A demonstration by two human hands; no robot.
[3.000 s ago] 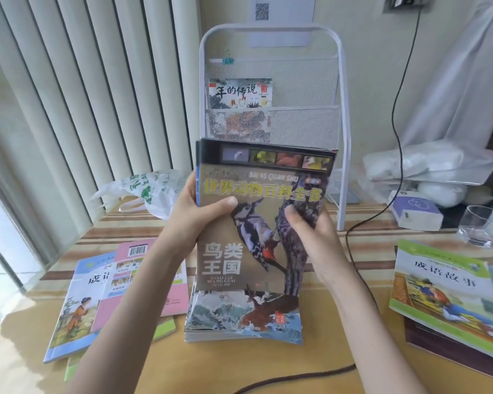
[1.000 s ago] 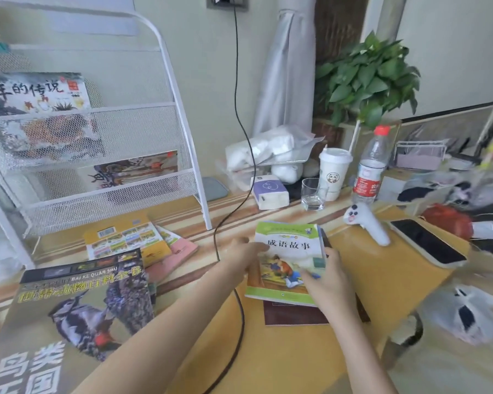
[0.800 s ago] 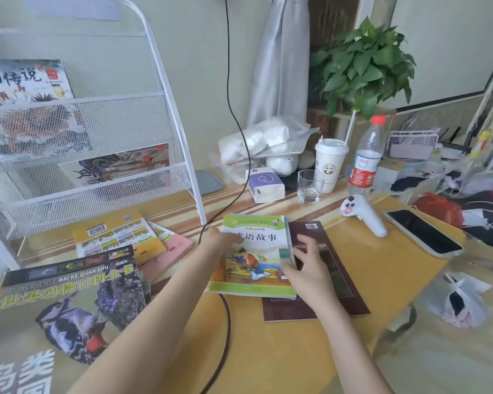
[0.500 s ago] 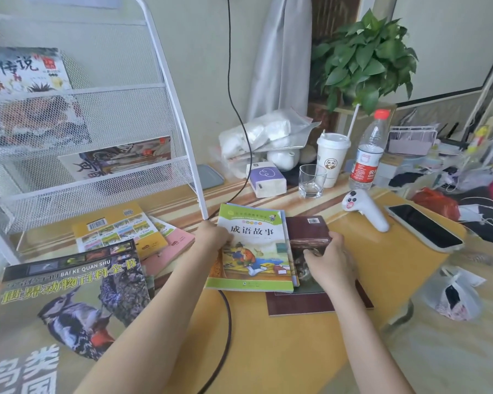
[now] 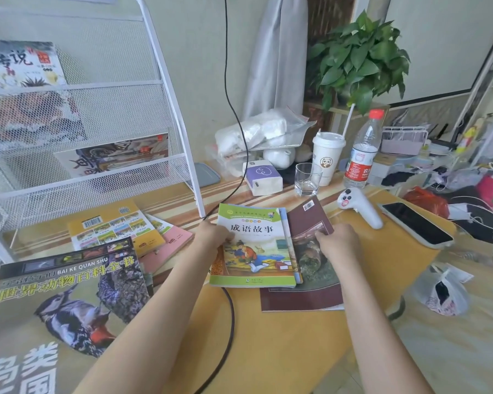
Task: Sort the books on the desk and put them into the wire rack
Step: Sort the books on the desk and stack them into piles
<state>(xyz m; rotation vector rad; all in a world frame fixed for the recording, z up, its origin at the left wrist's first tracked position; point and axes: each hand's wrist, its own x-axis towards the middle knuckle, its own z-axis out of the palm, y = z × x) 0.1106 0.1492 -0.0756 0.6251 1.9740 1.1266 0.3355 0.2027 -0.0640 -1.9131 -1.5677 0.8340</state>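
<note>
Head view: left hand [image 5: 214,236] holds the left edge of the green book [image 5: 254,248], thumb on its cover; right hand [image 5: 335,241] rests curled-fingered on the brown book [image 5: 310,268] beneath, whether pinching it I cannot tell. Both books lie flat on the bench [image 5: 282,351], right of the wire rack [image 5: 97,172] (two books already in its tiers). To do the step well, probably square green over brown, then lift both together, clear of the cable [image 5: 228,317].
</note>
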